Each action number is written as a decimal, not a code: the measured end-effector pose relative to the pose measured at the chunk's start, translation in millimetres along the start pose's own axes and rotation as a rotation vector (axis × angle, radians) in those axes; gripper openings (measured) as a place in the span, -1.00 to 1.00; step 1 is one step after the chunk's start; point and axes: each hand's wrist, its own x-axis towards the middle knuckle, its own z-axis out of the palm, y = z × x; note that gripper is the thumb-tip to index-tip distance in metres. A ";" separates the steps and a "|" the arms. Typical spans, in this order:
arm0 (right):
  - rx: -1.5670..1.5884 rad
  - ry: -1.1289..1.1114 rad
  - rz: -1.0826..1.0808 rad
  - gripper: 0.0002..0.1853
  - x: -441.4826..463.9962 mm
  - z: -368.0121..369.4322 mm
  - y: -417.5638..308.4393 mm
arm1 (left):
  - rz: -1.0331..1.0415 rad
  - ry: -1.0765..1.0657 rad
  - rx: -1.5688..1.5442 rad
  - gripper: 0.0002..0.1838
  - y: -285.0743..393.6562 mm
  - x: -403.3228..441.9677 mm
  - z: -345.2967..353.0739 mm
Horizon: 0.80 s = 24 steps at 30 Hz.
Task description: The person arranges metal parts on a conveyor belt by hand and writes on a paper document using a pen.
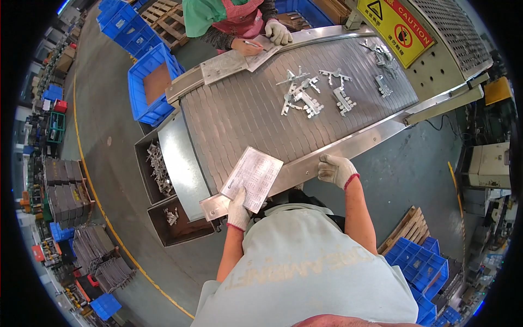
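My left hand (238,211), in a white knit glove with a red cuff, is closed on the lower left edge of a printed sheet (252,179). The sheet lies over the near edge of a metal slat conveyor (239,120). My right hand (335,170), gloved the same way, is at the conveyor's near rail, its fingers curled, and nothing shows in them. Silvery metal castings (309,103) lie in a loose group on the belt, with more (383,86) towards the machine on the right.
Across the conveyor a co-worker (237,19) writes on papers (223,66). A machine with a caution sign (396,30) stands over the belt's right end. Bins of castings (182,231) sit below its left end. Blue crates (143,111) and a wooden pallet (406,229) stand around.
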 end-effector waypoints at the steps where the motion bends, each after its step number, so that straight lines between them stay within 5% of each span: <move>1: -0.002 0.001 0.000 -0.54 -0.6 0.1 -0.4 | -0.015 -0.010 0.008 -0.36 1.4 -0.7 0.1; 24: 0.005 0.016 0.012 -0.55 0.1 -3.3 -2.7 | 0.003 -0.003 -0.014 -0.35 -7.4 4.8 -7.7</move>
